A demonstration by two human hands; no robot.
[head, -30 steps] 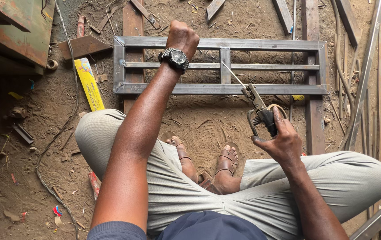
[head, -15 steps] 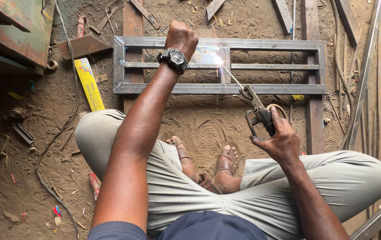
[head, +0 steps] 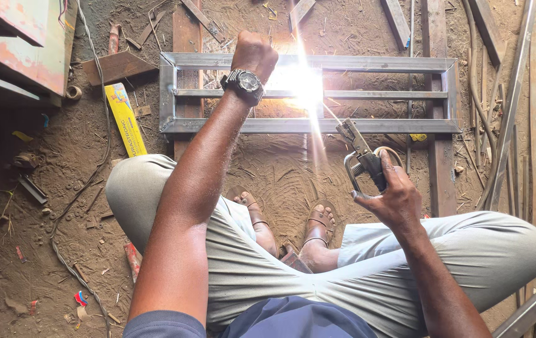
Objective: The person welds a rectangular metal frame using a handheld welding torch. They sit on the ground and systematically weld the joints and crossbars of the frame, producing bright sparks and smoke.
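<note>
A person sits cross-legged on a dirt floor, knees spread wide in pale grey trousers and sandalled feet tucked together in the middle. Ahead of the knees lies a rectangular steel frame of grey tube, long side running left to right, with a thinner middle rail and a short upright joining the rails; it rests across two wooden planks. The left arm stretches straight forward from the shoulder, nearly fully extended, crossing the near rail and the middle rail. The left hand is clenched into a fist and sits on the frame's far rail, knuckles up, with a dark wristwatch on the wrist just behind it; whether anything is inside the fist cannot be told. The right arm is bent at the elbow above the right knee, forearm angled inward. The right hand is wrapped tight around the handle of an electrode holder, held just in front of the frame's near rail. From its jaws a thin welding rod slants up and left to the upright, where a white arc glare burns, just right of the left wrist. A yellow packet lies left of the frame.
</note>
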